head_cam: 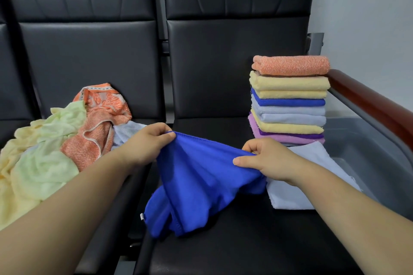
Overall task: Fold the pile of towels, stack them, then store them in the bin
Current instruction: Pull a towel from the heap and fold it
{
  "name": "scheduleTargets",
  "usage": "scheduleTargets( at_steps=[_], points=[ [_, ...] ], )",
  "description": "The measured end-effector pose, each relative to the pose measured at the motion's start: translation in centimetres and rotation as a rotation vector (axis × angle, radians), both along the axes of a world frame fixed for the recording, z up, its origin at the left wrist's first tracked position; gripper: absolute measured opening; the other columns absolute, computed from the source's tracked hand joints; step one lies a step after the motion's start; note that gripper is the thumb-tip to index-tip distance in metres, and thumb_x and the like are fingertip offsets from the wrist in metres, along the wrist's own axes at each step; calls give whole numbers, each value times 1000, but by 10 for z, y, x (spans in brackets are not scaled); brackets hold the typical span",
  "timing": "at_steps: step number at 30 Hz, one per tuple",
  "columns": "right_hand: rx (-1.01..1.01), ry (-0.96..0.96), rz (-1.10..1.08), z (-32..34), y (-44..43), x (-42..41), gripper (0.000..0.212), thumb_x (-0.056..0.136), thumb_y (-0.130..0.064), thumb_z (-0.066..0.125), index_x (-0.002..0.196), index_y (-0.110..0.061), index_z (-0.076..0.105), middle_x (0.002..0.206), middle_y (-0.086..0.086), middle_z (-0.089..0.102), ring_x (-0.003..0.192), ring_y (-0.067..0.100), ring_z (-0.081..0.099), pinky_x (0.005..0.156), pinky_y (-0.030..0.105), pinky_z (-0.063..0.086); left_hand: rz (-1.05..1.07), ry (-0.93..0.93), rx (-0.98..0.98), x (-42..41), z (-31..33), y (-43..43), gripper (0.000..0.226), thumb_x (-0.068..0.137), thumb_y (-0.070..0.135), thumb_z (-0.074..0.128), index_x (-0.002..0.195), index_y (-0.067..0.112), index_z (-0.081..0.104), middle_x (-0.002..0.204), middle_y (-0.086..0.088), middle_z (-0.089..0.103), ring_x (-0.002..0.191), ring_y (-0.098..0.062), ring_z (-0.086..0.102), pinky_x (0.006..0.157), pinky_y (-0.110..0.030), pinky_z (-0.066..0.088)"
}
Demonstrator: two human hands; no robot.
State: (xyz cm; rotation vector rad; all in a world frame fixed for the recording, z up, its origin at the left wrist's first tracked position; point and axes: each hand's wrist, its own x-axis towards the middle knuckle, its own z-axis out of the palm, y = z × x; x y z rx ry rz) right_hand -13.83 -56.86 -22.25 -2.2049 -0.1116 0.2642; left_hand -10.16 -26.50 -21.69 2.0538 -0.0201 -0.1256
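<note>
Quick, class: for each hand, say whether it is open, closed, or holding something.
Left hand: closed, fingers pinching the top edge of the blue towel.
Right hand: closed, gripping the same towel's edge.

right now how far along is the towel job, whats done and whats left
Done: a stack of folded towels stands on the seat. In hand: the left hand and right hand pinch the top edge of an unfolded blue towel. Left: the loose pile at the left needs folding, and the stack is not yet in the grey bin beside it.
</note>
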Motion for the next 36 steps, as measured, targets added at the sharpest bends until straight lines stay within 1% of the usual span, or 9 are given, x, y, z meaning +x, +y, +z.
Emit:
scheduleTargets(
  at_steps=[5,11,14,18,21,24,27,32,36],
  points=[
    [-48,55,-31,0,-14,3,24,85,-36,83,81,-17,70,71,-3,64,68,13,57,64,30,46,182,-116,58,1,-1,14,18,95,26,71,87,10,70,72,-1,60,61,-10,52,50,-21,42],
    [-52,83,-110,-1,-30,6,21,85,-34,84,75,-19,72,66,-9,62,69,12,54,66,26,42,280,-3,24,4,-12,49,20,96,25,70,86,9,76,66,-3,59,58,-15,50,56,-27,42],
    [73,155,-171,-5,-31,6,29,86,-27,84,62,-24,68,65,-4,56,66,16,44,66,31,40,289,24,81,-2,-15,56,18,97,18,67,84,7,73,46,8,52,38,-5,42,40,-17,34],
    [362,353,-339,-10,-22,7,11,90,-17,81,88,-19,70,70,-1,57,56,10,45,57,23,46,326,65,150,-5,-16,62,29,94,21,72,72,5,64,50,-2,44,30,-8,29,35,-16,22],
    [612,499,-477,-10,-16,11,14,90,-13,80,96,-16,68,69,-3,60,49,2,54,48,18,52,390,156,-12,-4,-15,62,26,96,20,69,75,10,58,51,-5,40,27,-9,28,33,-13,20],
    [748,500,-532,-3,-7,18,17,91,-12,79,104,-13,69,71,-3,65,52,3,64,48,20,56,490,246,-289,0,-10,56,11,101,18,63,92,12,60,66,-5,55,35,-5,49,30,-13,29],
    [895,378,-538,5,7,32,28,96,-8,73,123,-10,65,106,5,73,84,14,76,66,30,63,513,211,-710,13,0,50,21,104,12,56,124,6,57,114,-10,62,76,-20,71,50,-22,58],
    [1025,137,-503,37,23,71,49,104,-1,57,151,-5,43,121,11,68,97,20,70,88,34,55,427,-73,-920,31,29,43,13,107,16,52,108,8,63,106,-9,70,113,-29,68,92,-33,54],
    [1061,-85,-424,79,17,91,38,105,-1,55,142,-6,56,119,7,76,104,18,71,89,28,54,345,-288,-928,27,60,47,18,107,16,52,106,5,66,111,-11,71,114,-26,69,99,-34,52]
  ],
)
